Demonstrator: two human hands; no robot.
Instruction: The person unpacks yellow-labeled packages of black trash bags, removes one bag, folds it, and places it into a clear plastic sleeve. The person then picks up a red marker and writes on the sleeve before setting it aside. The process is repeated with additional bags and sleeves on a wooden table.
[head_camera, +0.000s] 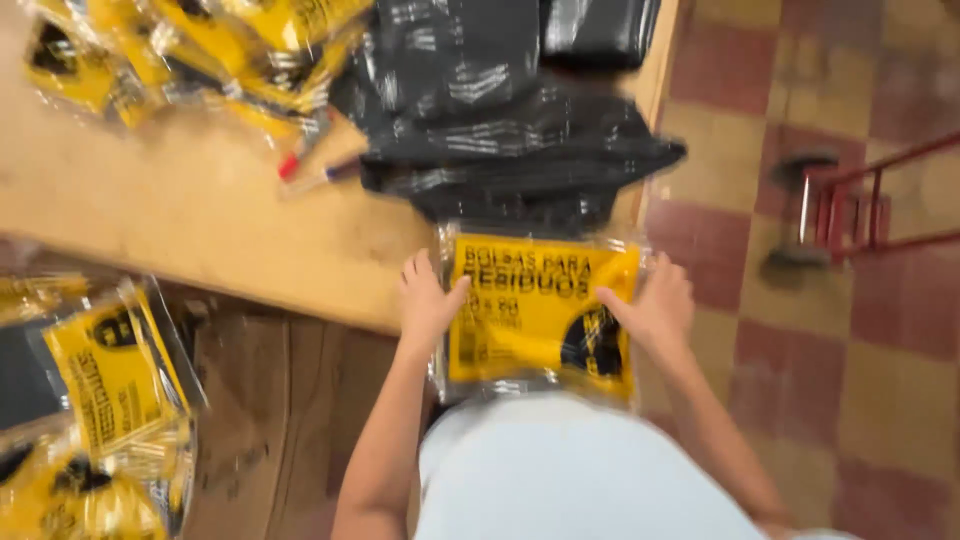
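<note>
I hold a clear plastic packet with a yellow printed label (535, 310) at the near edge of a wooden table (180, 210). My left hand (428, 300) grips its left side, thumb on the front. My right hand (655, 305) grips its right side. The packet hangs partly over the table edge, in front of my white shirt. Right behind it lies a heap of black plastic bags (500, 130). The picture is blurred by motion.
A pile of similar yellow-labelled packets (190, 50) lies at the table's far left, with a pen (320, 172) beside it. More packets (100, 400) fill a container at lower left, next to cardboard (270, 400). A red metal trolley (850, 205) stands on the checkered floor at right.
</note>
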